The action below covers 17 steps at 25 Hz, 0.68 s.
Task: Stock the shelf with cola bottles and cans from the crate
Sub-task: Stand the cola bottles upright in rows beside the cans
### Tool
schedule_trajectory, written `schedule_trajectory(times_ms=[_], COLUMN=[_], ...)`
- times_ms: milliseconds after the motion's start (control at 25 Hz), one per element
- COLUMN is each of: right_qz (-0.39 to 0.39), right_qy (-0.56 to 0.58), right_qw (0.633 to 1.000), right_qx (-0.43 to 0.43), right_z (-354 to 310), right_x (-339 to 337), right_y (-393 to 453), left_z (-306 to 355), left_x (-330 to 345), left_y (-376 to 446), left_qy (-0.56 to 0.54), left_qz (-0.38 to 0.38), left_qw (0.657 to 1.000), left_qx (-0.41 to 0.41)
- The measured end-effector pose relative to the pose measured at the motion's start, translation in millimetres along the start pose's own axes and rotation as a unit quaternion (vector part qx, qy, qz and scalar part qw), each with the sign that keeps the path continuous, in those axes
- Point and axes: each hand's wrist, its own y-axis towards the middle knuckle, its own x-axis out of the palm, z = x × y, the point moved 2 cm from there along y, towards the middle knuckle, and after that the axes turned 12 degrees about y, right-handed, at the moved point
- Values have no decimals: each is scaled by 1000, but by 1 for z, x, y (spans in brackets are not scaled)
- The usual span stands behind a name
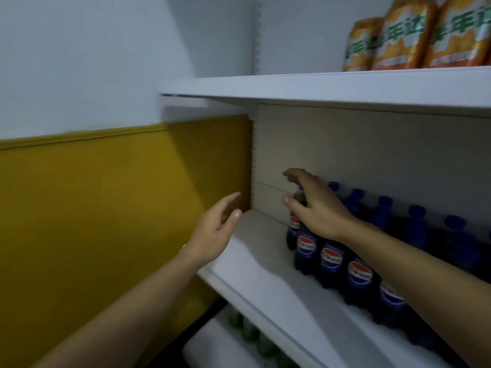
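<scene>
A white shelf [268, 282] carries rows of dark cola bottles [358, 272] with blue caps and red-white-blue labels, filling its right part. My right hand [316, 205] reaches in over the rows and grips the neck of the leftmost back cola bottle [294, 224], which stands on the shelf. My left hand [215, 229] hovers at the shelf's left end with fingers apart and nothing in it. The crate is not in view.
The shelf above [318, 87] holds orange snack bags [403, 35] at the right. A yellow and white wall [106, 195] closes the left side. A lower shelf shows green bottles [249, 333]. Bare shelf surface lies left of the cola rows.
</scene>
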Motion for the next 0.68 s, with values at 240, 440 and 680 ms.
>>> schedule_trajectory(times_ms=[240,440,680], right_qz=[-69,-119,-216], right_qy=[59,134,193], right_qw=[992,983,949], right_qx=[-85,-44,121], right_z=[-70,-70,27], right_x=[99,202,365], right_y=[-7,-19,-58], left_z=[-18,-84,-221], left_x=[-98,-91,1], left_y=[-93,-131,-183], left_qy=[72,61,-7], left_qz=[69,62,18], left_qw=[993,986,944], left_qx=[-61,-145,-330])
